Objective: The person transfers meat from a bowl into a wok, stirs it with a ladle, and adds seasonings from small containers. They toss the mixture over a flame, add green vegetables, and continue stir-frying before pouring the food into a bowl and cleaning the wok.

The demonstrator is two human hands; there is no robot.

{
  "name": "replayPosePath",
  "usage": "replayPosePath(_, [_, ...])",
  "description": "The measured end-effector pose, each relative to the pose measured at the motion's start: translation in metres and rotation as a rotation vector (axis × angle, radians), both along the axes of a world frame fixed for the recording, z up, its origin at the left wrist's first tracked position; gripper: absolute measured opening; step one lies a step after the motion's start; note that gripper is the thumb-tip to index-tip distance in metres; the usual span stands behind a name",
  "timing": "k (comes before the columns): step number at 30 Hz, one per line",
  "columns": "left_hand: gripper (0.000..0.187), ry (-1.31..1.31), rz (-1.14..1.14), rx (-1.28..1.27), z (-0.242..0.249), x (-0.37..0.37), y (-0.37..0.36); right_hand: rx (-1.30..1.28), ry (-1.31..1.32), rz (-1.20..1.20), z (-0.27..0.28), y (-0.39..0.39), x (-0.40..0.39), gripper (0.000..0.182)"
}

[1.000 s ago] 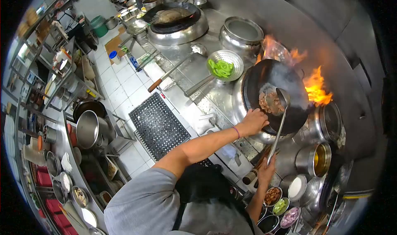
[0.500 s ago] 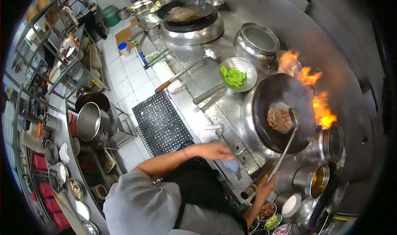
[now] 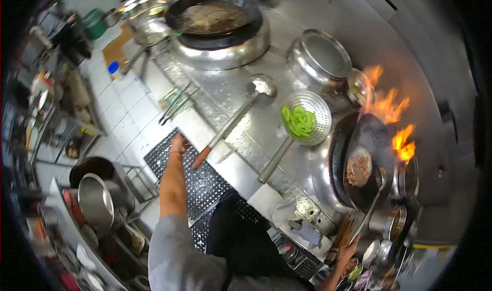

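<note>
My left hand (image 3: 178, 144) is stretched out beside the counter's front edge, over the black perforated mat (image 3: 205, 186), near the wooden handle of a long ladle (image 3: 236, 118); its fingers are too blurred to read. Low at the right, my right hand (image 3: 348, 251) is closed round the shaft of a metal ladle (image 3: 370, 209), whose bowl rests inside the tilted wok (image 3: 366, 134). Browned meat pieces (image 3: 359, 169) lie in that wok. Cut green peppers (image 3: 299, 121) sit in a perforated strainer (image 3: 320, 106) left of the wok.
Flames (image 3: 392, 109) rise behind the wok. A lidded pot (image 3: 325, 54) stands behind the strainer, and another big wok (image 3: 215, 19) sits farther back. Ingredient bowls stand beyond my right hand. A large steel pot (image 3: 96, 201) is at the left.
My left arm has swung out to the left and forward. The wok is now tilted, and the view has shifted. My right hand still holds the ladle.
</note>
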State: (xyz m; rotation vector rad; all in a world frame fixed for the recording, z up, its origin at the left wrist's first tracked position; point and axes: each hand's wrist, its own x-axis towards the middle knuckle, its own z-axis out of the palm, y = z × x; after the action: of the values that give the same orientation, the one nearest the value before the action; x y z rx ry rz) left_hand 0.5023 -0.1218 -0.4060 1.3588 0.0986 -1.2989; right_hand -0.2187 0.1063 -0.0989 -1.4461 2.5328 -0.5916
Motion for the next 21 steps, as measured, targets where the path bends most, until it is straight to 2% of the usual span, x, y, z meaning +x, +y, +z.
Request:
replayPosePath(1, [0.036,0.132,0.100,-0.132,-0.025,0.007,-0.016,0.001,0.011,-0.008,0.008,-0.002,0.009,0.056])
replayPosePath(2, [0.040,0.222,0.009,-0.307,-0.077,0.029,-0.030,-0.026,0.045,0.008,0.002,0.000,0.004,0.055])
replayPosePath(3, [0.038,-0.389,-0.109,-0.443,-0.114,0.040,-0.030,-0.047,0.080,0.027,-0.002,0.003,-0.001,0.055])
replayPosePath(6, [0.038,-0.447,-0.283,-0.391,-0.112,0.017,-0.056,0.012,0.005,-0.063,0.012,-0.005,0.019,0.054])
replayPosePath(9, [0.039,-0.601,-0.490,-0.301,-0.112,0.024,-0.057,-0.060,0.071,-0.007,-0.001,-0.002,0.014,0.052])
replayPosePath(15, [0.042,-0.937,-0.839,-0.139,-0.116,0.022,-0.036,-0.093,-0.017,-0.034,-0.006,-0.003,0.015,0.050])
replayPosePath(17, [0.043,-1.049,-0.943,-0.075,-0.115,0.034,-0.031,-0.095,-0.017,-0.031,-0.010,-0.001,0.011,0.060])
replayPosePath(21, [0.044,-1.267,-1.152,0.078,-0.119,0.035,-0.017,-0.123,-0.001,-0.018,-0.012,0.004,0.007,0.057])
